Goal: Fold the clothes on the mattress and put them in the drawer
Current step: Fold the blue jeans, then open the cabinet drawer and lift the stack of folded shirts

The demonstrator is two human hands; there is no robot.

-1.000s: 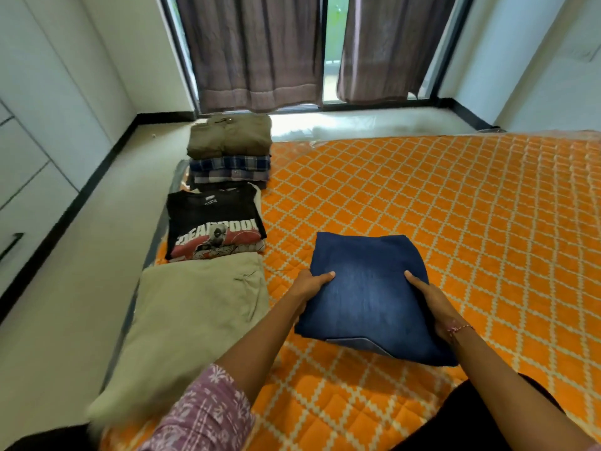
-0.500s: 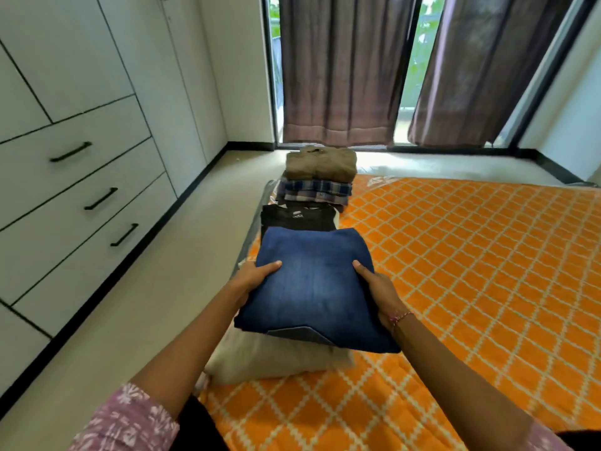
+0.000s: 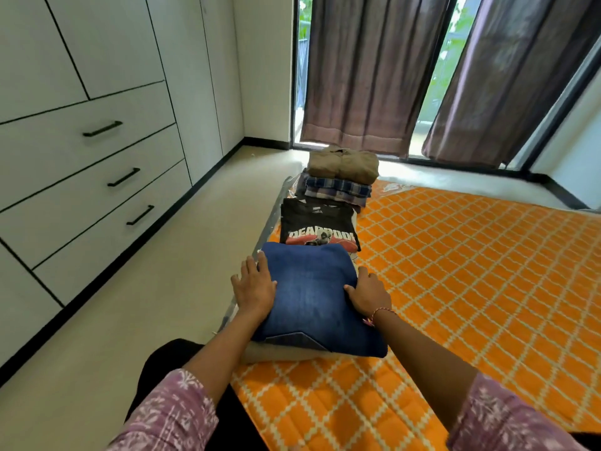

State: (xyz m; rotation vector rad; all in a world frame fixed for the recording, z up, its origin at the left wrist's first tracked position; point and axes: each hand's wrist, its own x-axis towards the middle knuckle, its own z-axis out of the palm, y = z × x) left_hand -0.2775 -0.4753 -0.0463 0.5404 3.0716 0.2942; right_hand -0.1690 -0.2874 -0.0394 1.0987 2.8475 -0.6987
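Orange mattress (image 3: 471, 271): folded jeans (image 3: 312, 294) lie between both hands, left hand (image 3: 255, 288) fingers spread flat, right hand (image 3: 369, 296) gripping the edge, drawers (image 3: 81, 177) leftward.

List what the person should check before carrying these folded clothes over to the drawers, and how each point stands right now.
1. Folded jeans lie squarely on the beige garment: ok.
2. Left hand and right hand sit on opposite sides of the jeans: ok.
3. Hands grip under the stack for lifting: not ok, the left hand lies flat and the right only holds the jeans' edge.
4. Other piles, the Deadpool shirt and the plaid and khaki stack, are folded: ok.
5. A drawer is open to receive them: not ok, all are shut.
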